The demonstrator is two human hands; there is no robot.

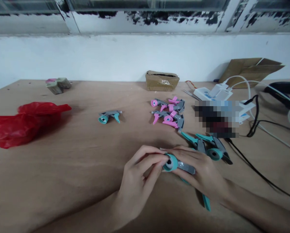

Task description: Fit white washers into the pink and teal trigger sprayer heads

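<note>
Above the tabletop (86,168) before me, the left hand (138,181) pinches a gray spray head's (187,168) teal collar (174,161) while the right hand (204,170) curls around its body, seemingly for steadiness (pink-trimmed spray heads (181,121) cluster beyond, perhaps by color).

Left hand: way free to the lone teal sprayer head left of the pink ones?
Probably yes: only bare table shows between the left hand and the lone sprayer head. That hand is busy at the held sprayer, so would likely leave it first.
</note>
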